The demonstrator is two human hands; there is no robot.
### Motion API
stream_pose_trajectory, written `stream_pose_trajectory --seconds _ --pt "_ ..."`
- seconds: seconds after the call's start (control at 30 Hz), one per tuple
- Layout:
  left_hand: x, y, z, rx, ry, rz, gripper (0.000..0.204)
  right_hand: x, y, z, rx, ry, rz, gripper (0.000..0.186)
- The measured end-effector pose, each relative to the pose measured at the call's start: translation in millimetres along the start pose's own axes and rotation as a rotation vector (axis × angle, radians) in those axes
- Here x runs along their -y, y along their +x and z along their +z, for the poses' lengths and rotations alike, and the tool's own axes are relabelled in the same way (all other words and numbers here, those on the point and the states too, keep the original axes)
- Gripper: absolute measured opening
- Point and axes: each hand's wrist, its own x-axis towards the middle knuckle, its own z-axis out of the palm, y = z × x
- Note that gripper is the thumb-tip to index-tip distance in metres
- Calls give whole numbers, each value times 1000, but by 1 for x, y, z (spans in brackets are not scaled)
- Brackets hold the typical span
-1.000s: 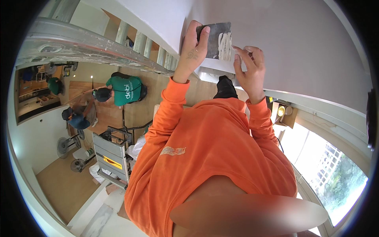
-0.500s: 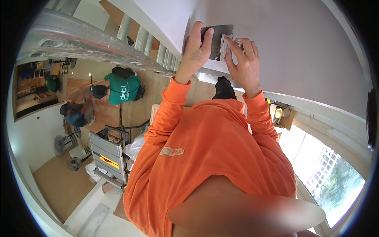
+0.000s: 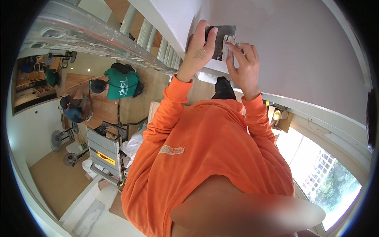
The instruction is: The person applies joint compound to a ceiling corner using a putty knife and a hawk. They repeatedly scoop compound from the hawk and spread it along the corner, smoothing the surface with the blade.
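Observation:
Both my arms, in orange sleeves, reach up to a white wall (image 3: 300, 51). My left hand (image 3: 199, 51) grips a dark flat metal plate (image 3: 222, 34) and holds it against the wall near the corner. My right hand (image 3: 244, 65) pinches a small blade smeared with white filler (image 3: 229, 42) and presses it on the right edge of the dark plate. The two hands are almost touching. How the blade ends is hidden by my fingers.
An aluminium ladder (image 3: 90, 33) and white balusters (image 3: 152, 35) run past on the left. Far below, a person in a green shirt (image 3: 120, 83) and another in blue (image 3: 73, 111) work on a wooden floor near a table saw (image 3: 102, 152) and fans (image 3: 57, 138). A window (image 3: 327, 177) lies lower right.
Both hands have moved a little up the wall. My right hand has come closer to the dark plate and now presses the filler-covered blade against its edge.

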Motion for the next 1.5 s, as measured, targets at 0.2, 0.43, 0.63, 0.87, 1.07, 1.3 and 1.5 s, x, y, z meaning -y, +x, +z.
stream_pose_trajectory --seconds 0.2,0.43,0.63,0.87,1.07,1.3,1.5 --pt "-4 -8 -2 -22 -32 -1 21 26 3 -17 -85 318 30 30" --pt "7 -6 2 21 -194 124 20 70 88 -32 -228 355 -202 35" --pt "8 -14 5 -7 -237 161 20 83 163 -31 -313 202 -390 39" --pt "-2 -13 3 -20 -218 141 15 80 178 -22 -337 177 -448 48" --pt "-6 -15 -1 29 -278 26 14 72 181 -9 -388 155 -432 48" --pt "3 -13 3 6 -243 71 15 70 181 -23 -243 -99 -448 55" --pt "3 -21 1 8 -213 54 16 76 173 -39 -327 -327 -515 47"
